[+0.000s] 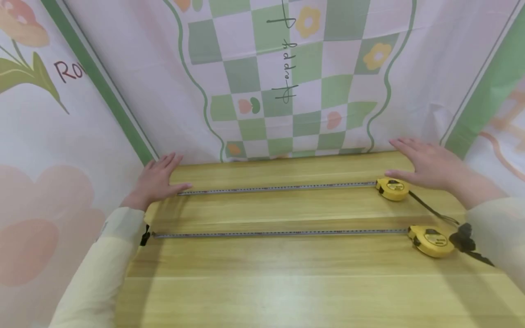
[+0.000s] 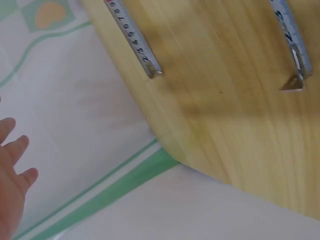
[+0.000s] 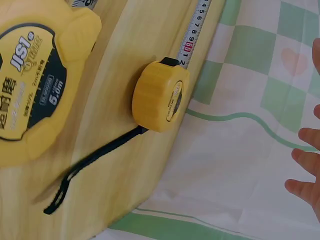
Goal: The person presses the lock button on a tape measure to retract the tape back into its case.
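Observation:
Two yellow tape measures lie on the wooden table, their blades drawn out to the left in roughly parallel lines. The far tape measure (image 1: 392, 189) has its blade (image 1: 279, 187) ending by my left hand (image 1: 157, 180). My right hand (image 1: 430, 164), fingers spread, is beside and beyond that case. Closer to me is the other tape measure (image 1: 430, 241), whose blade (image 1: 279, 233) ends in a metal hook (image 2: 296, 80). The left hand's fingers are also spread, and neither hand holds anything. In the right wrist view, fingertips (image 3: 302, 160) appear over the cloth, apart from both cases.
A printed cloth (image 1: 279, 91) with green checks and flowers hangs behind the table (image 1: 262, 282), with more printed cloth at both sides. A black wrist strap (image 3: 100, 160) trails from the far case. A black device (image 1: 463, 237) sits by my right sleeve.

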Motion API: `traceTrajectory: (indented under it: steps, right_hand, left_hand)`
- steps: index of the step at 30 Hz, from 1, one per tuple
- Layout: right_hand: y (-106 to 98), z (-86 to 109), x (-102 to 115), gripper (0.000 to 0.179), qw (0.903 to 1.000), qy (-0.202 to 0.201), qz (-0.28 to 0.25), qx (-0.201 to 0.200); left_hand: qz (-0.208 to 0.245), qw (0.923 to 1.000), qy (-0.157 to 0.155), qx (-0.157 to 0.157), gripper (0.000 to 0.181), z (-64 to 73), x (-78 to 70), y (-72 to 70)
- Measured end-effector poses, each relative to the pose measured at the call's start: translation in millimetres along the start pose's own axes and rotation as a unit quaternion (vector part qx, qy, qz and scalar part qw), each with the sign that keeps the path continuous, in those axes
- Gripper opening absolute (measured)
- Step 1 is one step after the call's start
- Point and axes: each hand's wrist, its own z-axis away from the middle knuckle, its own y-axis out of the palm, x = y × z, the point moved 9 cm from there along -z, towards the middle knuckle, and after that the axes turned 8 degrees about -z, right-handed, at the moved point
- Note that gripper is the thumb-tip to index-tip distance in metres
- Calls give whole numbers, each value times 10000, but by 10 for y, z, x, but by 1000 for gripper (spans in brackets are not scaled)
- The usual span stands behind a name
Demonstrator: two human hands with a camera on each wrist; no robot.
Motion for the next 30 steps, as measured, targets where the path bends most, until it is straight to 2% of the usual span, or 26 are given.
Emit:
traceTrajectory:
  steps: [9,15,19,24,30]
  right_hand:
    - [172,34,-181,95,9984,321,-410,202]
    - [279,38,-259,89,9969,246,-735,134]
    - [381,22,-289,87,9951,221,-942,193]
    - [510,6,-322,93,9936,398,-990,368]
    - [621,-5,-343,95,9919,539,-1006,560]
  left_hand:
    - [44,9995,-26,-316,83,66,144,115]
    - [250,9991,-141,-320,75,121,227,249]
    - [421,9986,-270,-147,72,150,277,357]
    - [427,9980,-431,199,71,167,322,500]
    - [501,9967,-465,445,69,170,309,606]
